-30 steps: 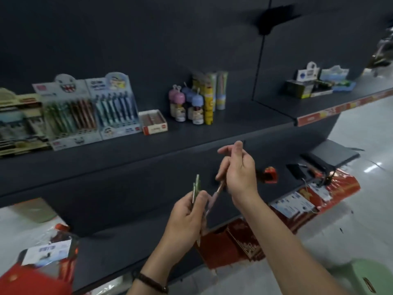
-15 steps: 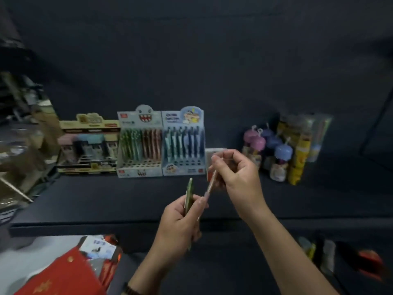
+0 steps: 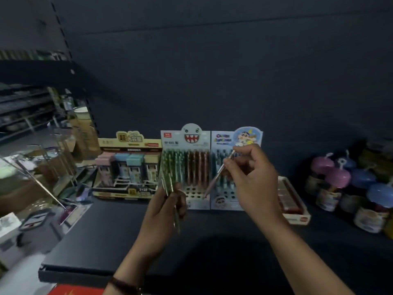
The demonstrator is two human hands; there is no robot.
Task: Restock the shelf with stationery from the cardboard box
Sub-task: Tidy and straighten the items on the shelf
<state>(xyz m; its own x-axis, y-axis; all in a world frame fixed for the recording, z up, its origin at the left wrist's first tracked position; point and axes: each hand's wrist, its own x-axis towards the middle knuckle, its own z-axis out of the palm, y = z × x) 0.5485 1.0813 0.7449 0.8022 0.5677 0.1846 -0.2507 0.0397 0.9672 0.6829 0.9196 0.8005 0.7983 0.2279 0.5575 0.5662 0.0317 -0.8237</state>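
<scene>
A person is restocking a dark shelf (image 3: 106, 241). The right hand (image 3: 253, 179) is pinching a pink pen (image 3: 212, 183) between thumb and fingertips, holding it slanted with its lower tip over the open holes at the front of the monster box (image 3: 185, 145); whether the tip is touching cannot be told. The left hand (image 3: 163, 211) is gripping a few green pens (image 3: 168, 186) upright, just in front of that box. Green and red pens are filling the box's back rows. A cartoon box (image 3: 223, 141) of pens is standing against its right side, and a yellow display (image 3: 127, 145) is sitting to the left. Further right, a red tray (image 3: 295, 211) and jars (image 3: 338, 184) with pink and blue lids are lining the shelf.
</scene>
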